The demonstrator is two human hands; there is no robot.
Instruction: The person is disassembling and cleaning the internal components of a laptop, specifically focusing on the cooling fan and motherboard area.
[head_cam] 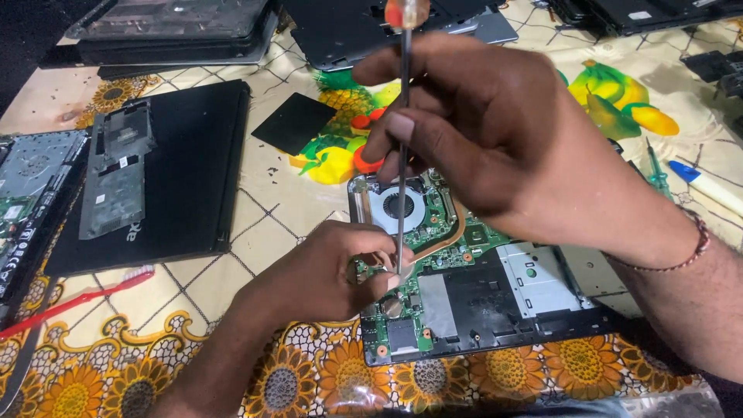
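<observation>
Right hand pinches the long screwdriver upright, tip down on the opened laptop's motherboard beside the cooling fan, while the left hand, fingers curled, steadies the tip against slipping.

Both forearms are bare; a thin reddish beaded bracelet circles the right wrist.

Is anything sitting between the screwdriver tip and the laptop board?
Nothing visible. The right hand holds the screwdriver upright, and its tip reaches the board beside the fan. The left hand pinches right at the tip, so the contact spot itself is partly hidden by its fingers.
</observation>
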